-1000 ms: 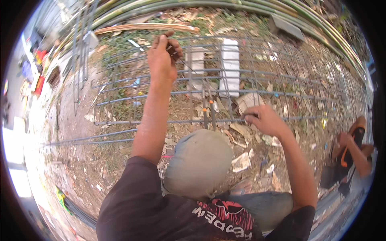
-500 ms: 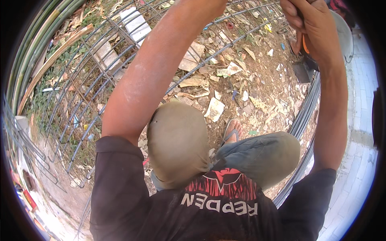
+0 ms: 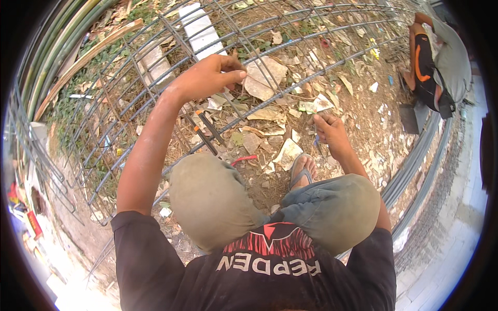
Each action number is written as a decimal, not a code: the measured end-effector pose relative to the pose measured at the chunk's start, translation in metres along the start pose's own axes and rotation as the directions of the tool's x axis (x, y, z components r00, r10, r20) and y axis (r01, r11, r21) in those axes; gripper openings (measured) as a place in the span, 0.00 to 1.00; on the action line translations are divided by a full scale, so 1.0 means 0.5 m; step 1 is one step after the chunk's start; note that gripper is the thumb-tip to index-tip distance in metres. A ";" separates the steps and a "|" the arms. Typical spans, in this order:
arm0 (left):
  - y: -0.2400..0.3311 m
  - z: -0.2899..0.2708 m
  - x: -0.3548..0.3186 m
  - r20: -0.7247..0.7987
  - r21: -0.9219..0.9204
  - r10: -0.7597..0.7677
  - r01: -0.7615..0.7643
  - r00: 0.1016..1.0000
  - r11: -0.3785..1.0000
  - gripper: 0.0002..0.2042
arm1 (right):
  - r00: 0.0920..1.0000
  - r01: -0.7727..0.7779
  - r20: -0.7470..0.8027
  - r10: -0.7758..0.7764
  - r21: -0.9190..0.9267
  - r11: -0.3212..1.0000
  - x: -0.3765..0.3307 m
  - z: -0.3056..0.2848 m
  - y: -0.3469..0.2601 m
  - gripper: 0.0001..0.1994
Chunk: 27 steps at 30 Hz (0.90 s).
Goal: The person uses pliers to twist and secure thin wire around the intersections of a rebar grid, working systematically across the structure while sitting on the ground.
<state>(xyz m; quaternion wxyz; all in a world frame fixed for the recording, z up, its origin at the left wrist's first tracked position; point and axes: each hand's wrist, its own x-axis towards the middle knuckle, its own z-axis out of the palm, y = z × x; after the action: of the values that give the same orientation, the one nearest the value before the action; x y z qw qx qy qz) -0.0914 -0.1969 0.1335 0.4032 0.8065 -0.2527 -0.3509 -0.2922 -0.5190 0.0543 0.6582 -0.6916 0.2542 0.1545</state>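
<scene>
The grip of the left hand [image 3: 207, 78] is held loosely curled, thumb near the fingers; whether a thin piece is pinched in it cannot be told. The grip of the right hand [image 3: 332, 136] is bunched at the fingertips, and there too it cannot be told whether anything slender is held.

By judgement, a pause between handlings of the grid of dark grey steel bars [image 3: 261, 106] is shown: no bar is seen clasped. For a bar to be worked next, a chosen crossing would need to be reached by both grips without snagging.

The left forearm is stretched up from the lower left, the wrist bent rightward and the hand carried over the grid, inside its near edge. The right forearm is raised from behind the right knee, the hand held outside that edge, well apart from the left.

The grid is laid out over the littered ground. At its near edge, by the left knee, a two-handled black tool with orange bands [image 3: 205, 140] is seen. Under the bars, a white oblong slab [image 3: 199, 28] is placed toward the far edge, with a flat, pale, angular stone [image 3: 265, 78] nearer the near edge.
</scene>
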 end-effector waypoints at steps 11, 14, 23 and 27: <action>0.041 0.013 0.013 -0.198 0.010 -0.357 0.366 0.913 0.930 0.22 | 0.782 0.562 0.027 -0.622 -0.461 0.687 0.161 0.101 -0.020 0.21; -0.004 0.062 0.104 -0.484 0.136 -0.281 0.388 0.829 0.912 0.26 | 0.632 0.685 0.102 -0.768 -0.538 0.492 0.180 0.112 -0.012 0.20; -0.005 0.036 0.288 -0.320 -0.179 -0.646 0.626 0.693 0.759 0.49 | 0.618 0.652 0.097 -0.780 -0.618 0.439 0.194 0.105 -0.017 0.13; -0.115 0.039 0.316 -0.179 -0.369 -0.640 0.552 0.747 0.747 0.49 | 0.622 0.666 0.119 -0.774 -0.602 0.441 0.192 0.115 -0.018 0.10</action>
<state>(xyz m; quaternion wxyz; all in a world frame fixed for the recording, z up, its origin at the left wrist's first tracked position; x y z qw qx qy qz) -0.0002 -0.2836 0.0202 0.4157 0.8184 0.1393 -0.3714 -0.2015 -0.4763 0.0041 0.3835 -0.9115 -0.0711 -0.1308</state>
